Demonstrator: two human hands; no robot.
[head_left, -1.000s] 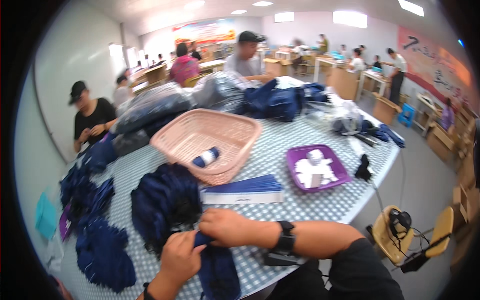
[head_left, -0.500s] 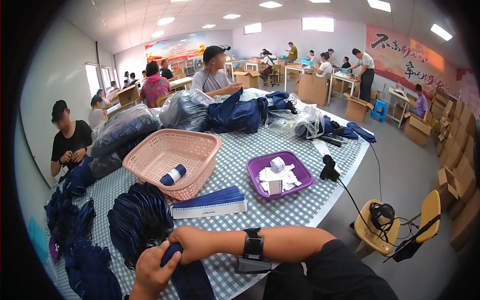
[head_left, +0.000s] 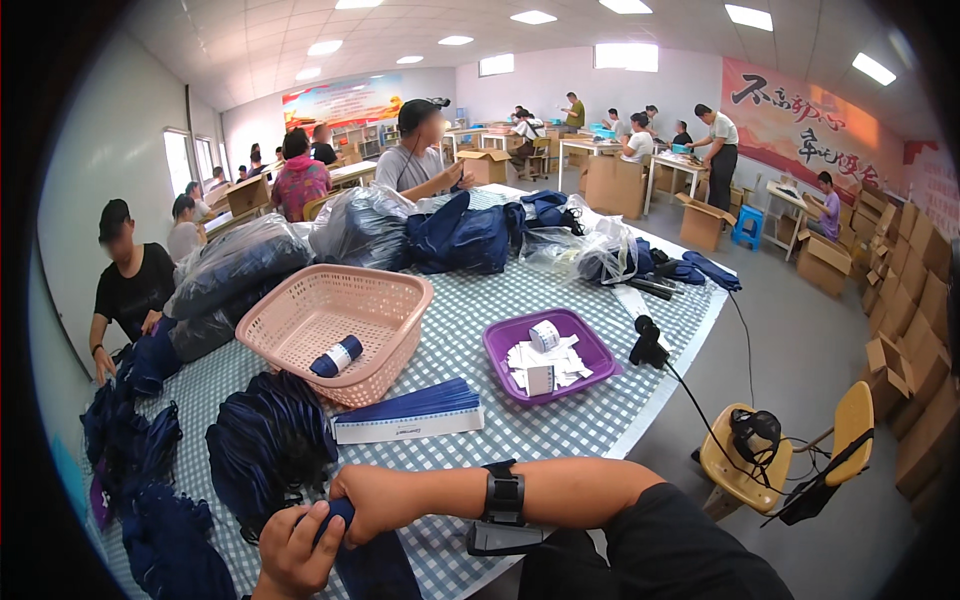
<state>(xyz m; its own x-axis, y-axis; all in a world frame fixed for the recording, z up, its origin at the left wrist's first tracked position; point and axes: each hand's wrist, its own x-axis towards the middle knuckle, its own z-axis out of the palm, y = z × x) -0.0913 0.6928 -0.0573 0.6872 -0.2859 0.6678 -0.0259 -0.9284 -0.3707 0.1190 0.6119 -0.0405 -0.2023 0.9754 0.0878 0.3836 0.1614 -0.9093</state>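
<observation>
Both hands grip one dark blue folded umbrella [head_left: 345, 540] at the near edge of the checked bench [head_left: 560, 420]: the right hand [head_left: 375, 500] is closed around its upper end, the left hand [head_left: 295, 550] curled around it just below. The pink basket [head_left: 335, 335] stands beyond them, holding a rolled blue umbrella [head_left: 337, 357]; a purple tray [head_left: 550, 352] sits to the basket's right.

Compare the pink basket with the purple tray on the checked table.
The pink basket is deep, with lattice walls; the purple tray is shallow, with solid walls. The basket is clearly larger than the tray. The basket holds one rolled navy umbrella; the tray holds white paper tags and a small roll. Both are rectangular with rounded corners and stand on the checked table.
</observation>
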